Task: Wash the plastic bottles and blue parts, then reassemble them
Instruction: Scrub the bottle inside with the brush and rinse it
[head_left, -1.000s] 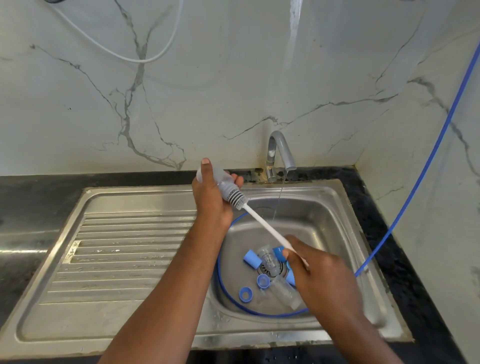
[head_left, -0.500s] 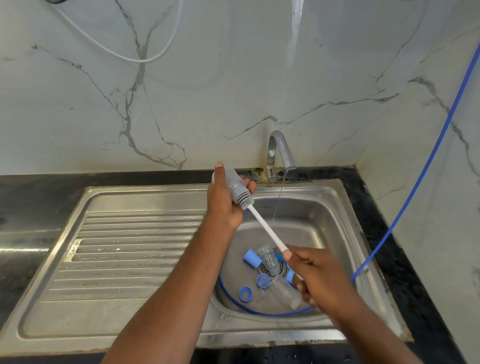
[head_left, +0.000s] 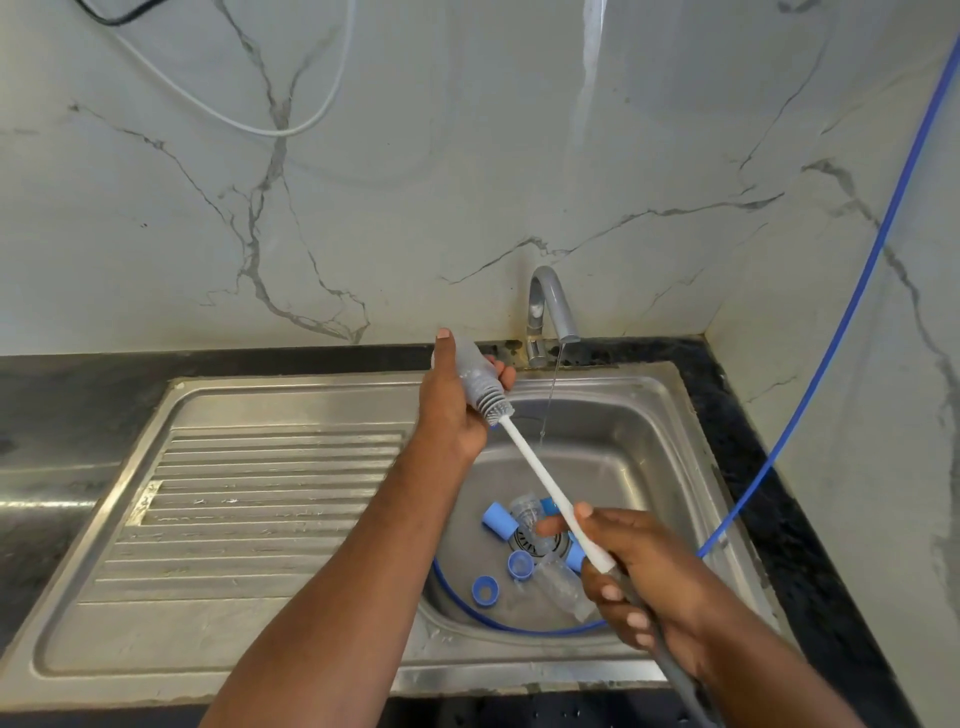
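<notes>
Left hand (head_left: 454, 402) wrapped round clear bottle (head_left: 470, 366), over sink (head_left: 652, 410) basin, 11 o'clock edge. Right hand (head_left: 641, 577) grips bottle brush (head_left: 537, 470) handle at 5 o'clock, bristle head at the bottle's mouth. Blue parts (head_left: 500, 520) and second bottle (head_left: 563, 590) lie by drain.

Left forearm (head_left: 337, 571) and right forearm (head_left: 769, 675) are bare along their whole visible length. Left hand (head_left: 452, 410) and right hand (head_left: 649, 577) are uncovered. Visible fingernails (head_left: 609, 592) are trimmed short.
</notes>
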